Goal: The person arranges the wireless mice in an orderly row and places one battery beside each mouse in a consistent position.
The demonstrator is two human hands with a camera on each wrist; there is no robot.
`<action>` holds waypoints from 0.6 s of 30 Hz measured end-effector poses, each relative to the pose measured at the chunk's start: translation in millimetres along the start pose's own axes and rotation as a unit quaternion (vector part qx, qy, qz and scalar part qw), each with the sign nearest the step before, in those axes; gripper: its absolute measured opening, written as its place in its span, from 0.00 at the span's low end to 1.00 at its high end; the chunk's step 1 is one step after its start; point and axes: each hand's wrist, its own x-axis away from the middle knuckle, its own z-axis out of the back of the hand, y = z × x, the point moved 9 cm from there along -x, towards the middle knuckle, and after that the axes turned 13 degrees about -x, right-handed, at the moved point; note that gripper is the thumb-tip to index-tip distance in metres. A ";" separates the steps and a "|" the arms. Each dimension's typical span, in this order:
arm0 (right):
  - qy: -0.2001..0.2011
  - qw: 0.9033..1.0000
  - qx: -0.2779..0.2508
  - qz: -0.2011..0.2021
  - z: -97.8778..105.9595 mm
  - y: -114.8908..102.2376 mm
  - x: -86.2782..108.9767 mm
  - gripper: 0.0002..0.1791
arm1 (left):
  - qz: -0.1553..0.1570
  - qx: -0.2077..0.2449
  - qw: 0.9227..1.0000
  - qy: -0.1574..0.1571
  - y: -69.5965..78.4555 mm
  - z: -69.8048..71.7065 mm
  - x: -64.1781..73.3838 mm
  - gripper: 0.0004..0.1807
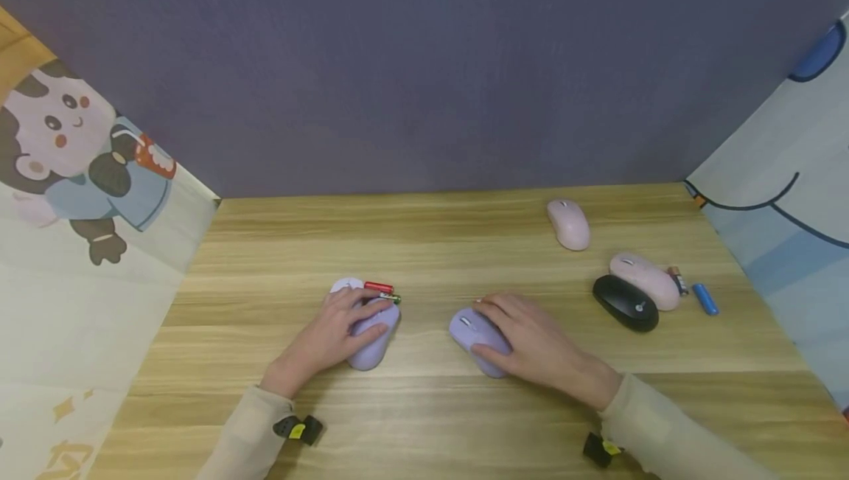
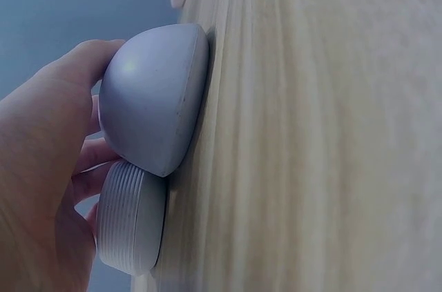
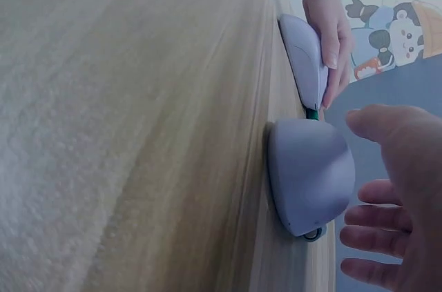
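Note:
In the head view my left hand (image 1: 334,325) holds a purple computer mouse (image 1: 373,347) from above, thumb and index finger over its top. A paler mouse (image 1: 345,284) lies alongside, partly under the same hand; its ribbed side (image 2: 124,216) shows in the left wrist view. Over a second purple mouse (image 1: 479,332) sits my right hand (image 1: 530,336). From the right wrist, its spread fingers (image 3: 376,226) and thumb stand apart from that mouse's rounded shell (image 3: 311,174). Both purple mice lie on the table.
A red battery (image 1: 379,287) and a green one (image 1: 393,298) lie by the left hand. To the right are a pink mouse (image 1: 569,225), another pink mouse (image 1: 646,281) against a black mouse (image 1: 625,303), and a blue battery (image 1: 705,299). A dark panel (image 1: 424,74) closes the back.

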 end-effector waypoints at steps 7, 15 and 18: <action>0.002 1.000 0.000 0.010 -2.5 -2.9 -0.3 0.34 | 0.000 0.002 1.000 0.001 0.2 -0.2 -0.1 0.23; -0.011 1.000 0.006 0.012 -5.5 -4.4 -0.5 0.34 | -0.005 -0.003 1.000 0.001 1.3 0.5 -0.8 0.23; -0.017 1.000 0.007 0.007 -7.7 -4.0 -0.1 0.34 | -0.003 0.000 1.000 0.000 1.5 0.9 -0.7 0.23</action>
